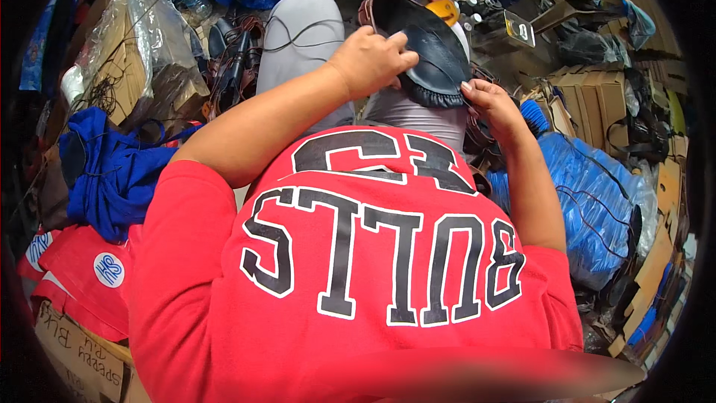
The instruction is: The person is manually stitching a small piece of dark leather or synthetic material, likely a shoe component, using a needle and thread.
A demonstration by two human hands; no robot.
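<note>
A black shoe upper (pixel 436 56) with a gathered, pleated edge rests over my right knee, its toe end toward me. A brown strip (pixel 369 9) curves round its far left side, and a yellow rounded piece (pixel 444 10) shows at its far end. My left hand (pixel 377 61) is closed at the upper's left side, its fingertips over the black leather; what they pinch is hidden. My right hand (pixel 492 104) pinches the gathered edge at the near right between thumb and fingers. Thin black cord (pixel 306 27) loops across my left knee, close to my left hand.
Blue cloth (pixel 112 168) and red bags (pixel 89 276) lie at my left, above a cardboard box (pixel 78 351). A blue plastic bundle (pixel 585 201) sits at my right, near stacked cardboard (pixel 593 101). Several small bottles (pixel 470 4) stand beyond the shoe upper.
</note>
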